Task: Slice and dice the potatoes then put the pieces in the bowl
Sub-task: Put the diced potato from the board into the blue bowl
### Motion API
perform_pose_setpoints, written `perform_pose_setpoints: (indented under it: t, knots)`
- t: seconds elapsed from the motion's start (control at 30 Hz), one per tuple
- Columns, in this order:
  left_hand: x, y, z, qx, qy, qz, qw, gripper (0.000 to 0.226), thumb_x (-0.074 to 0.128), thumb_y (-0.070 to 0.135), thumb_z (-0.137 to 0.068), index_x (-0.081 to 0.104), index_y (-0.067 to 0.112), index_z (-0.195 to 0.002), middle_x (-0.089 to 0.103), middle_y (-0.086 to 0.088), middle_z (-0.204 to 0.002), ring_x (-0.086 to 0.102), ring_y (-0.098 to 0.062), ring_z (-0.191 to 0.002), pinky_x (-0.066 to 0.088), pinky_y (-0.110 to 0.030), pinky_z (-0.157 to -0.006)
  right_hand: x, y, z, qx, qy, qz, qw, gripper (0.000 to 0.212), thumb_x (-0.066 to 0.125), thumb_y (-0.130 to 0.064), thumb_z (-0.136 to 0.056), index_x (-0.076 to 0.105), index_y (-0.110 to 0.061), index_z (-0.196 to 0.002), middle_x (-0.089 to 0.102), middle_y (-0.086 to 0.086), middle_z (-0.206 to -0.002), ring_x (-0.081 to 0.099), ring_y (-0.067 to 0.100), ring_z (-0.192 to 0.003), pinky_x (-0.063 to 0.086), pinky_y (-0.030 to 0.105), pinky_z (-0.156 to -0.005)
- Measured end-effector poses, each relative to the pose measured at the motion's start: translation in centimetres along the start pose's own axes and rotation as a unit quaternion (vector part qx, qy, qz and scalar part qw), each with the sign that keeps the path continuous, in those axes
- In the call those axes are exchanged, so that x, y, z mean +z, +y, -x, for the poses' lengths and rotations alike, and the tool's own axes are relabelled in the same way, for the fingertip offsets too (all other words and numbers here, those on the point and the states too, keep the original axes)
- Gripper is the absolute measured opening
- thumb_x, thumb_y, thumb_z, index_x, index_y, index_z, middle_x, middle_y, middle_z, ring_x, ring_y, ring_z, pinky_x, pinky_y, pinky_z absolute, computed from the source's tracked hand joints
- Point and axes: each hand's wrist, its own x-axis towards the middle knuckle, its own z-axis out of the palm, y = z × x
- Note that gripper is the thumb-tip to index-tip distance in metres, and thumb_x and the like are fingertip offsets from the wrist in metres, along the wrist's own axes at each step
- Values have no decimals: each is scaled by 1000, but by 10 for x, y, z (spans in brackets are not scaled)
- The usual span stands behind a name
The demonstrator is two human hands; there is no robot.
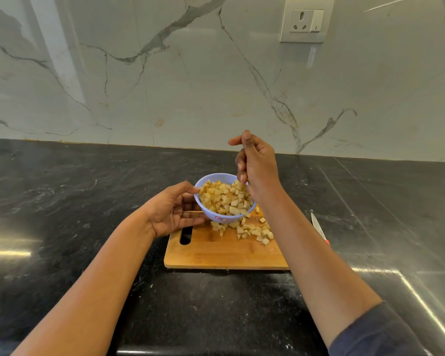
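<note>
Left hand (pixel 175 211): grips the bowl (pixel 211 214), thumb on the rim, fingers under its side.
Right hand (pixel 254 168): above the bowl's right rim, fingers curled down onto the heap; I cannot tell whether they pinch anything.
Bowl: tilted, heaped with potato pieces (pixel 224 199), over the cutting board (pixel 216 253).
Loose pieces (pixel 252 231): on the board, just beside the bowl.
Knife (pixel 319 227): on the surface (pixel 62 201), right of the board.

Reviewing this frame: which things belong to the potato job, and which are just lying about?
Job: bowl, held by left hand; right hand above it; diced potato in bowl and on cutting board; knife, set down at right.
Lying about: wall socket, countertop.
</note>
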Motion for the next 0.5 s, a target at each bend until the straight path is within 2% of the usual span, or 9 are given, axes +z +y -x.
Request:
perform_pose_setpoints:
  t: [0.1, 0.2, 0.37, 0.43, 0.5]
  knots:
    - [-2, 0, 1, -2, -6, 0, 1000, 40, 65, 24, -67, 64, 2, -99, 71, -15, -86, 71, -23, -72, 59, -27, -58, -1, -5, 2, 12, -6, 0, 1000, 53, 29, -44, -101, 62, -6, -87, 54, 6, -46, 48, 16, -35, 40, 20, -38]
    - [-3, -1, 1, 1, -10, 0, 1000, 39, 64, 25, -67, 64, 2, -99, 71, -15, -87, 70, -23, -72, 59, -27, -59, -4, -9, 2, 26, -18, 9, 999, 55, 25, -45, -101, 62, -7, -86, 62, 9, -53, 61, 20, -46, 51, 24, -46]
    - [-3, 0, 0, 2, -10, 6, 1000, 35, 64, 25, -69, 66, 2, -97, 71, -14, -85, 70, -23, -72, 60, -27, -58, -14, -9, -3, 32, -54, 58, 996, 36, 37, -30, -103, 61, -8, -89, 68, 8, -68, 69, 21, -64, 55, 28, -58]
    - [-5, 0, -2, 6, -9, 11, 1000, 29, 61, 24, -77, 66, 2, -96, 71, -14, -85, 70, -22, -72, 60, -27, -59, -21, -9, -5, 7, -72, 119, 990, 21, 44, -16, -100, 63, -11, -92, 69, 6, -80, 69, 17, -77, 56, 28, -68]
    - [-7, 0, -3, 12, -2, 18, 1000, 26, 57, 24, -84, 67, 2, -95, 71, -13, -84, 70, -21, -71, 59, -27, -60, -30, -9, -5, -31, -73, 202, 976, 16, 51, -7, -95, 64, -15, -92, 69, 1, -88, 66, 12, -86, 53, 26, -74]
